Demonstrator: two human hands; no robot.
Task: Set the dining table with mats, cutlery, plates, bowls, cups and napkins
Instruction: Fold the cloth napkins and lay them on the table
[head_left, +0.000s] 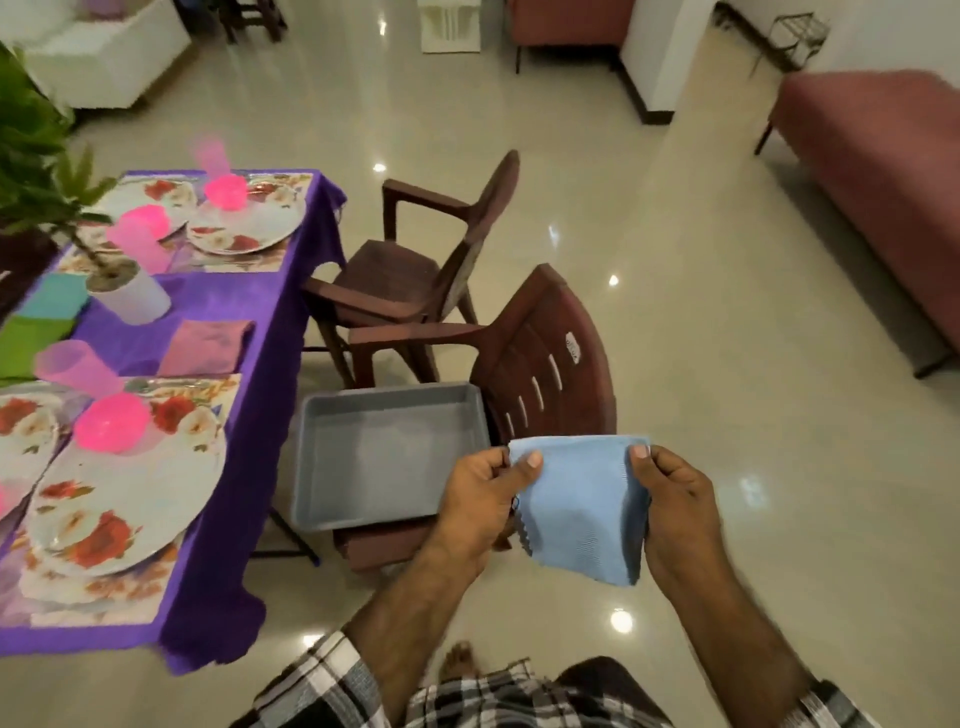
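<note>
Dining table (291, 291): left side of the scene, draped in a purple cloth, running from near to far.

Brown plastic armchairs, two: the near one (550, 364) stands just right of the table's near half; the far one (415, 270) stands beyond it, beside the table's far half.

Grey tray (384, 447): rectangular, shallow-walled, resting on the near armchair's seat, nothing visible inside.

Floral mats: one at the near table end (156, 587), one at the far end (249, 260), each under plates.

Floral plates: large one (119, 525) on the near mat; another (249, 228) on the far mat; further plates are partly cut off at the left.

Potted plant (124, 296): white pot at mid-table, green leaves reaching to the left edge.

Pink bowl (111, 422): sits on the far rim of the near plate. A second (225, 191) sits on the far plate.

Pink cups: one translucent cup (78, 366) just beyond the near bowl; another (140, 236) near the far setting.

Napkins: a pink folded one (205, 348) lies on the cloth between the settings; teal and green ones lie at the left edge.

Blue napkin (582, 509): held in the air right of the tray, in front of the near armchair, well apart from the table.

Left hand (483, 499): fingers closed, thumb pinching the napkin's upper left corner.

Right hand (675, 504): fingers closed, thumb pinching the upper right corner.
</note>
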